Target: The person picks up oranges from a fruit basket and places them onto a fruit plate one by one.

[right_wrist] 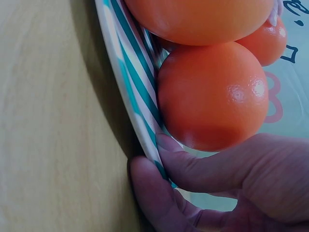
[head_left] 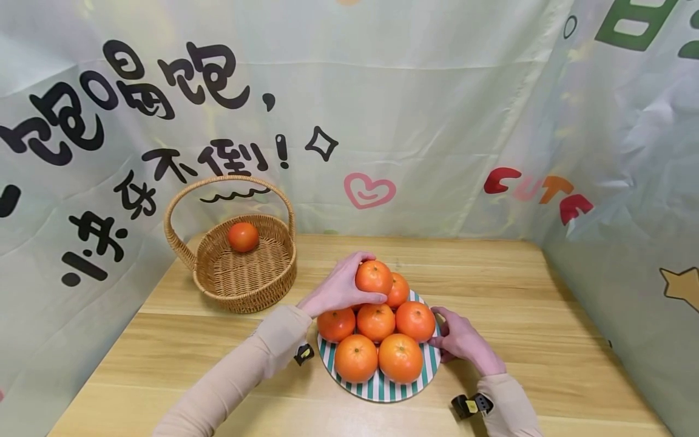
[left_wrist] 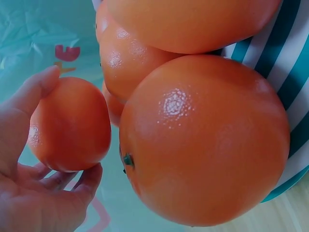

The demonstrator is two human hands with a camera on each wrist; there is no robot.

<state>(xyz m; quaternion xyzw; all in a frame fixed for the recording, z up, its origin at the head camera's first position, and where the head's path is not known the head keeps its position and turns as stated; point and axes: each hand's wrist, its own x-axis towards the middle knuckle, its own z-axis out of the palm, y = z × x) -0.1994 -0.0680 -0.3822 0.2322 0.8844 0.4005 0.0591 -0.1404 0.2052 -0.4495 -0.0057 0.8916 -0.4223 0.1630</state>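
My left hand (head_left: pixel 345 285) grips an orange (head_left: pixel 374 277) above the others, fingers and thumb curled round its sides; the left wrist view shows this orange (left_wrist: pixel 72 124) between thumb and fingers. Under and around it, several more oranges (head_left: pixel 400 358) sit on a round plate (head_left: pixel 380 388) with green and white stripes. My right hand (head_left: pixel 464 338) pinches the plate's right rim. In the right wrist view the thumb (right_wrist: pixel 193 166) lies on top of the striped rim (right_wrist: pixel 137 111) and a finger is beneath it, close to one orange (right_wrist: pixel 212 96).
A wicker basket (head_left: pixel 251 300) with a tall arched handle stands at the back left of the wooden table (head_left: pixel 491 279), one orange (head_left: pixel 243 237) inside. Printed cloth (head_left: pixel 437 121) hangs behind the table and along both sides.
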